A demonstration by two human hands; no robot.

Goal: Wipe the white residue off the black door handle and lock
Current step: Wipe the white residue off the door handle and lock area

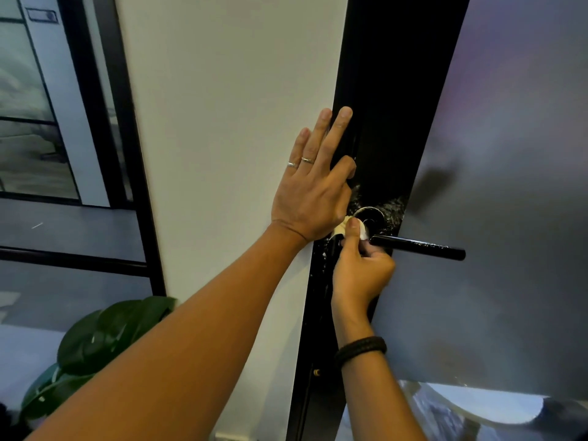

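At the far left you have a dark-framed glass partition (47,122), and a large-leaved plant (105,338) sits at its lower corner. Next comes the white wall (222,90). Your left hand (313,189) lies flat with its fingers spread straight, palm across the seam where the wall meets the black door frame (391,90); two rings show on it. Just below it, your right hand (361,268) pinches a small white cloth (356,229) between thumb and curled fingers and presses it on the round base of the handle (416,246). White residue (393,208) speckles the black around that base. The lever points right over the grey door panel (509,218). A dark braided band (361,348) circles your right wrist.
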